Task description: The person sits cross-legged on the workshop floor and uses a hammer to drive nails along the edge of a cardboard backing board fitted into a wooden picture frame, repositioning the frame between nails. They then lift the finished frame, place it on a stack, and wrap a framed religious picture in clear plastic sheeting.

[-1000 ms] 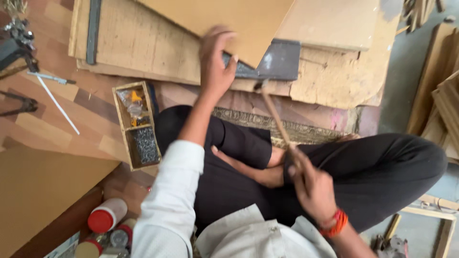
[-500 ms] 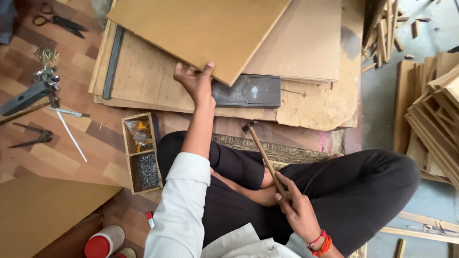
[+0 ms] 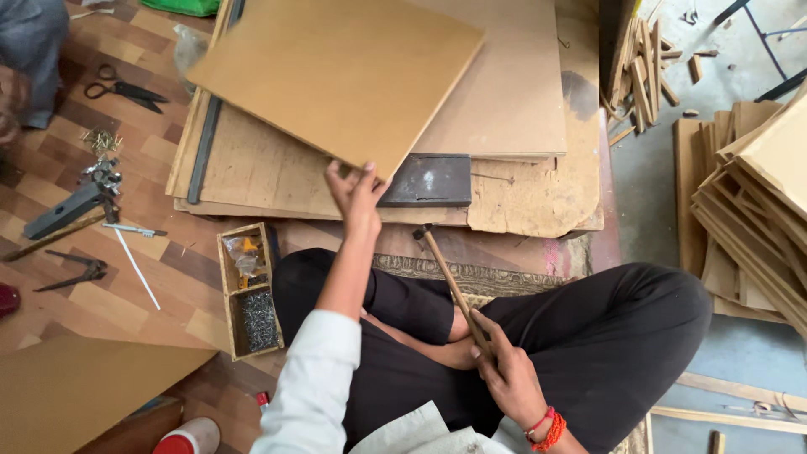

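My left hand [image 3: 356,195] grips the near corner of a tan square board [image 3: 336,76] that lies tilted on a stack of larger sheets [image 3: 513,101]. A dark metal block [image 3: 427,180] sits just right of that hand, half under the board. My right hand [image 3: 507,374] holds the wooden handle of a small hammer [image 3: 447,277], its head pointing up toward the block. I sit cross-legged in black trousers [image 3: 605,336] on the floor.
A small wooden box [image 3: 249,290] with nails and bits stands left of my knee. Scissors [image 3: 126,90], pliers [image 3: 71,273], a grey tool [image 3: 67,210] and loose nails lie on the floor at left. Stacked boards [image 3: 756,193] fill the right. Another person's sleeve [image 3: 29,50] is top left.
The view has tilted up, showing more of the sheets. My left hand moved from the metal block to the tan board's corner. The hammer stays low in my right hand.
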